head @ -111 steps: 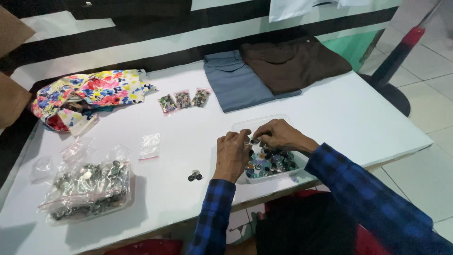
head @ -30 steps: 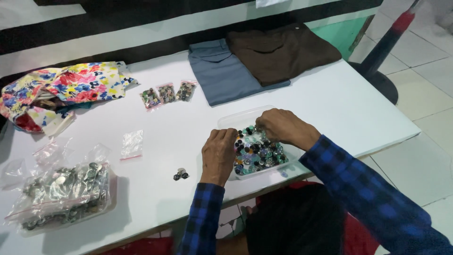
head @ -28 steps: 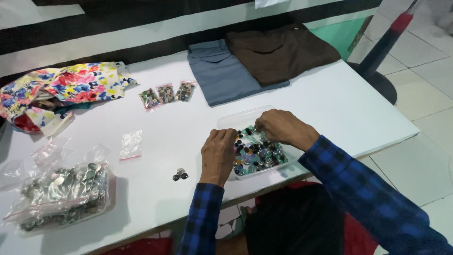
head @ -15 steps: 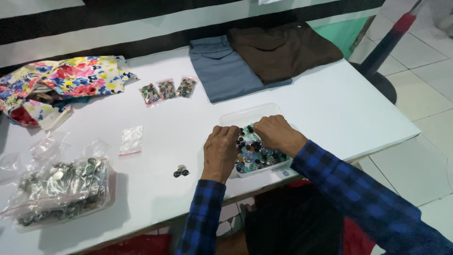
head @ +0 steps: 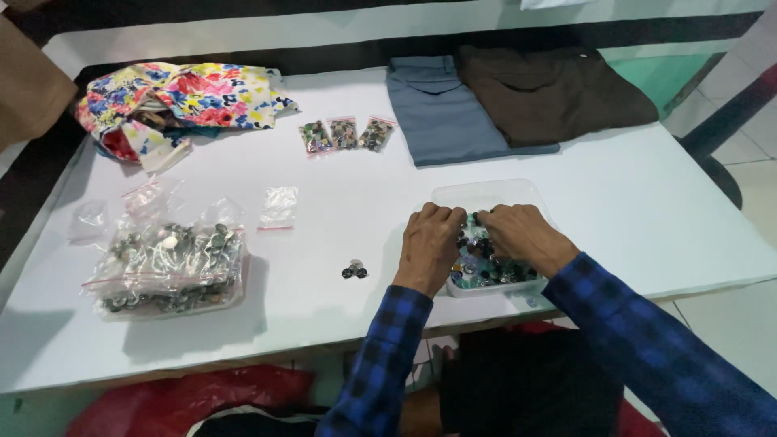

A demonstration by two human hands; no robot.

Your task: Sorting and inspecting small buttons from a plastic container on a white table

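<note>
A clear plastic tray (head: 486, 194) of small dark and coloured buttons (head: 477, 263) sits near the front edge of the white table (head: 631, 202). My left hand (head: 430, 247) rests curled on the tray's left side, fingertips among the buttons. My right hand (head: 522, 236) lies over the tray's right half, fingers bent down into the buttons. The fingertips of both hands meet over the tray; whether they pinch a button is hidden. A few loose buttons (head: 354, 271) lie on the table left of my left hand.
A large clear bag of buttons (head: 166, 267) lies at the left, with empty small bags (head: 279, 206) nearby. Three small filled bags (head: 344, 133) sit mid-table. Floral cloth (head: 186, 97), folded blue trousers (head: 445, 109) and brown trousers (head: 550, 93) lie at the back.
Both hands stay over the button tray, with the fingers shifting slightly among the buttons. The camera view has drifted a little; nothing else on the table moved.
</note>
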